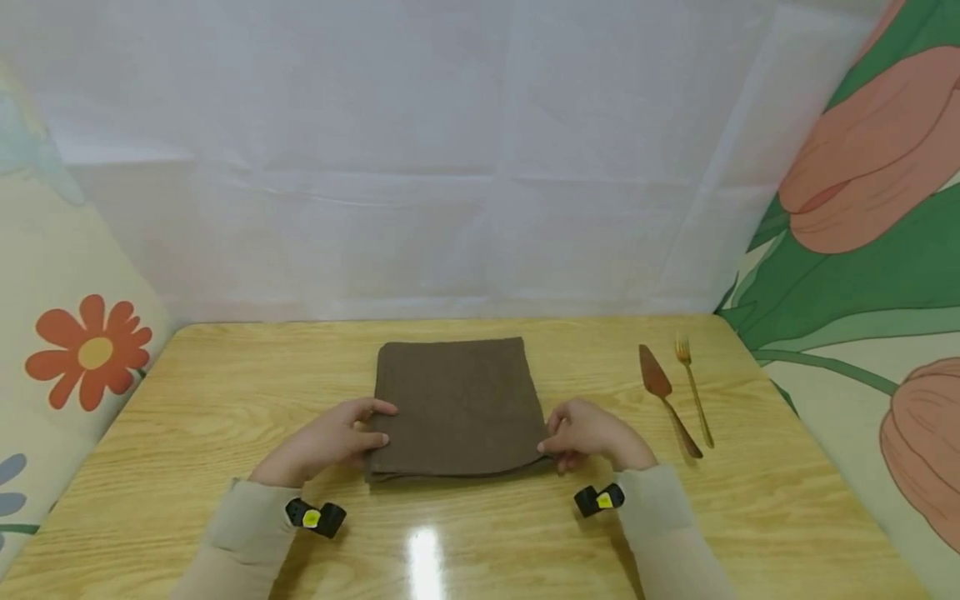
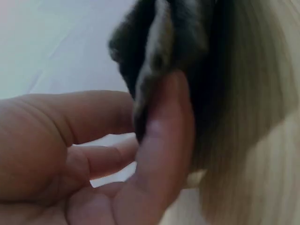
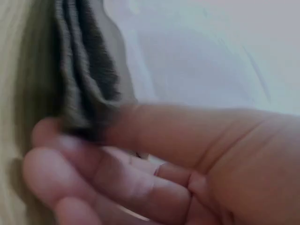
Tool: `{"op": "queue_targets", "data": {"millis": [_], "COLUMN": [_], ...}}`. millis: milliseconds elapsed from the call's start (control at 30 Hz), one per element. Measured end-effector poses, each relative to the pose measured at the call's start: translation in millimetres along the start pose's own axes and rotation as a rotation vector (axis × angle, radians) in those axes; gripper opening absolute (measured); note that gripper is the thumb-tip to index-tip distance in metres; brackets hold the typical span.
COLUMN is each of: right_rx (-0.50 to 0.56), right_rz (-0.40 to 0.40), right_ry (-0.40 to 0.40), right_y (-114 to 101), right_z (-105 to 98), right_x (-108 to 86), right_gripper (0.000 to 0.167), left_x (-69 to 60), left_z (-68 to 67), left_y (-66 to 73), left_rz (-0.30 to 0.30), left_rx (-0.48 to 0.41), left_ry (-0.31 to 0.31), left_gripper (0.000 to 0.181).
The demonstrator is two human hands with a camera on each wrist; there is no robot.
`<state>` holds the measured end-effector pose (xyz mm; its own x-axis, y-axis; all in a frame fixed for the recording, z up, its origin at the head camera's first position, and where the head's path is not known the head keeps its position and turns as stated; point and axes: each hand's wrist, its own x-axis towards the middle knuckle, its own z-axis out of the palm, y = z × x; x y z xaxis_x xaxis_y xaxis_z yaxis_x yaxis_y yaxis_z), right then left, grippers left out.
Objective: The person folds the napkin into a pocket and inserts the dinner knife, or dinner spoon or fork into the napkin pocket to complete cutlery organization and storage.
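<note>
A folded brown cloth (image 1: 457, 408) lies flat near the middle of the wooden table, its near edge slightly raised toward the right. On its left side, my left hand (image 1: 330, 437) pinches the layered edge near the front corner. The left wrist view shows the cloth's folds (image 2: 161, 40) between thumb and fingers. At the front right corner, my right hand (image 1: 592, 433) grips the cloth between thumb and curled fingers. Stacked layers (image 3: 77, 70) of its edge show in the right wrist view, somewhat blurred.
A copper-coloured cake server (image 1: 656, 383) and a gold fork (image 1: 693, 392) lie side by side on the table (image 1: 247, 375), right of the cloth. White sheeting (image 1: 450, 167) hangs behind the table. Flower-patterned panels (image 1: 847, 333) stand at both sides.
</note>
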<state>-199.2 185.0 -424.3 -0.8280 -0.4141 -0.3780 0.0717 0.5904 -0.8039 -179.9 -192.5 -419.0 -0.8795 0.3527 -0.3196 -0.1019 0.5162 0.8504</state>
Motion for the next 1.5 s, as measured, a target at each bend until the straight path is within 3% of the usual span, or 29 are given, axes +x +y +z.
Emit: {"op": "queue_targets", "data": {"millis": [133, 367, 467, 600, 733, 800, 933, 1000, 1233, 1500], "right_rx": [-0.043, -0.060, -0.116, -0.175, -0.164, -0.181, -0.209, -0.227, -0.321, -0.422], "right_rz": [0.027, 0.051, 0.036, 0.000, -0.080, -0.132, -0.195, -0.194, -0.189, -0.153], "right_ry": [0.017, 0.052, 0.106, 0.228, 0.319, 0.337, 0.299, 0.274, 0.260, 0.250], "right_y": [-3.8, -9.1, -12.0, -17.6, -26.5, -31.3, -39.5, -41.7, -43.0, -42.5], "right_z": [7.1, 12.0, 12.9, 15.7, 21.6, 26.4, 38.0, 44.2, 61.7, 77.8], "right_x": [0.1, -1.5, -2.3, -0.8, -0.6, -1.1, -4.4, -5.2, -3.4, 1.7], "right_gripper": [0.016, 0.017, 0.019, 0.018, 0.017, 0.021, 0.034, 0.040, 0.050, 0.057], "left_x": [-1.5, -4.4, -3.9, -0.1, 5.4, 7.8, 13.2, 17.7, 38.3, 58.2], "left_z": [0.8, -1.2, -2.1, -0.8, 3.0, 5.8, 12.0, 14.5, 17.0, 11.1], "left_y": [0.9, 4.2, 3.7, 3.5, 7.2, 10.3, 17.3, 19.7, 19.8, 18.3], "left_rz": [-0.026, -0.031, -0.024, 0.041, 0.147, 0.218, 0.322, 0.340, 0.405, 0.335], "left_rx": [0.080, 0.117, 0.126, 0.255, 0.385, 0.413, 0.438, 0.481, 0.655, 0.687], "left_ry": [0.016, 0.000, 0.013, 0.107, 0.218, 0.262, 0.311, 0.296, 0.158, -0.038], "left_gripper": [0.050, 0.064, 0.063, 0.053, 0.040, 0.036, 0.034, 0.036, 0.057, 0.090]}}
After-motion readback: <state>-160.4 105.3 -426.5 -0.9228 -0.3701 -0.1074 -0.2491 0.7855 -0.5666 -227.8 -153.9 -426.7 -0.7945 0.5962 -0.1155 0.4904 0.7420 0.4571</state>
